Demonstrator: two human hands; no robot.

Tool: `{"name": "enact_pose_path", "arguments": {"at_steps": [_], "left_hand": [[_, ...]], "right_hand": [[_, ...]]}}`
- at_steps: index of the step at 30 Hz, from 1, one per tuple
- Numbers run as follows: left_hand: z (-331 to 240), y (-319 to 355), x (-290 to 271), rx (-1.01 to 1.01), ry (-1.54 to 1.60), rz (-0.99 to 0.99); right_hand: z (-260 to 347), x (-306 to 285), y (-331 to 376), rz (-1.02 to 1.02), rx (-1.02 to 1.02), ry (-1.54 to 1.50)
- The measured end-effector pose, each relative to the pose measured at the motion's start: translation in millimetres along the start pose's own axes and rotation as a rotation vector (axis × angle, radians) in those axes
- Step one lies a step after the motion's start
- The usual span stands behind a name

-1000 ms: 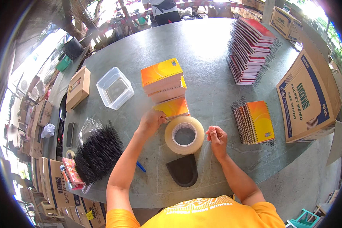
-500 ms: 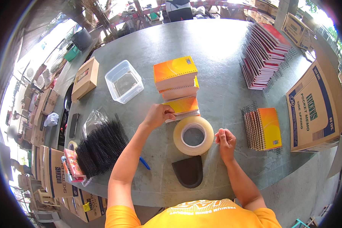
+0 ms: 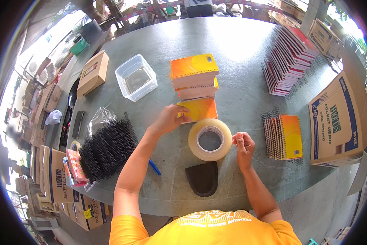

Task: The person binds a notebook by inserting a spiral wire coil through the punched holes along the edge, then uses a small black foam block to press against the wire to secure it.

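- The left hand (image 3: 167, 118) has its grip at the left end of the front yellow notebook (image 3: 204, 109), with thumb and fingers bent close and touching it; I cannot tell if they pinch a page or just rest there
- The right hand (image 3: 245, 150) has its grip drawn together, thumb against curled fingers, just beside the tape roll (image 3: 210, 156); I cannot tell if something thin is tucked inside
- The front notebook lies on the gray tabletop (image 3: 248, 110), right before a taller pile of orange and yellow notebooks (image 3: 195, 67)
- The big tape roll lies flat between the hands and hides a bit of the front notebook's near edge, so it sits in the way on that side
- A black pad (image 3: 203, 179) with one round end lies close to the tape, nearer the body
- A bunch of black coils (image 3: 108, 149) is left of the left arm, and a blue pen (image 3: 154, 167) pokes out on the arm's other side
- A clear tub (image 3: 144, 90) is farther off to the left
- On the right are small ringed notebooks (image 3: 289, 136), a tall red pile (image 3: 287, 61) and a big cardboard box (image 3: 334, 120)
- The left arm reaches forward and slants to the right; the right arm is bent at the elbow and slants in to the left
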State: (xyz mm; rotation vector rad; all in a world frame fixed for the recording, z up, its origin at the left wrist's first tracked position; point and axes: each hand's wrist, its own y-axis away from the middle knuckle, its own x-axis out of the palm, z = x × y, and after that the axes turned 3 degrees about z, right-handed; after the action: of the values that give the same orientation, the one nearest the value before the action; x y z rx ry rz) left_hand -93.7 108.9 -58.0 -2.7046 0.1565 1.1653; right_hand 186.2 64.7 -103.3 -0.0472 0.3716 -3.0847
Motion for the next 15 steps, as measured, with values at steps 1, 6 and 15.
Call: {"name": "enact_pose_path", "arguments": {"at_steps": [1,6,15], "left_hand": [[10,4,0,-0.028,0.059,-0.116],[35,36,8,-0.491,0.378,-0.211],[20,44,24,-0.489,0.546,-0.253]], "right_hand": [[3,4,-6,0.016,-0.109,0.082],[50,61,-66,0.268,-0.574,0.607],[8,153,-103,0.98,-0.661,1.338]]}}
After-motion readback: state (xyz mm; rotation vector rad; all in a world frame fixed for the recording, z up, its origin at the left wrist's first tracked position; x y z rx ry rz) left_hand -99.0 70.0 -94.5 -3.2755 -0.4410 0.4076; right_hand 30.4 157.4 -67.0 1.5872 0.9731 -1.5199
